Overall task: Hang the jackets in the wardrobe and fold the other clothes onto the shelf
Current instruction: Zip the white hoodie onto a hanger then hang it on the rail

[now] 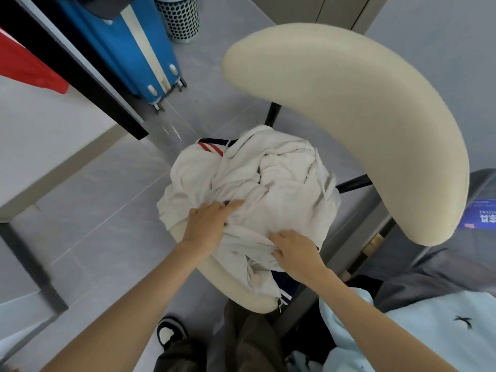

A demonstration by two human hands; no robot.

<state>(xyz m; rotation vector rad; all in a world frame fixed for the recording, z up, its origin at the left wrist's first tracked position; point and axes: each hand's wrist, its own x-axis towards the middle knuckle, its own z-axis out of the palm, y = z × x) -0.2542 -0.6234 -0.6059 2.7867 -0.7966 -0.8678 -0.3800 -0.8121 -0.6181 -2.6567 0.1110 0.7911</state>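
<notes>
A crumpled heap of white clothes (268,178) lies on the seat of a cream chair (236,288). One piece in the heap has red stripes and a dark navy trim (212,149). My left hand (209,226) lies on the near left of the heap, its fingers pushed into the cloth. My right hand (292,251) pinches a fold of white fabric at the near edge. Dark navy cloth (284,280) shows under the heap beside my right wrist.
The chair's curved backrest (362,124) rises behind and right of the heap. A blue suitcase (134,47) and a mesh bin (179,17) stand on the grey floor at the back. A white desk (40,146) is left, a red cloth (29,68) above it.
</notes>
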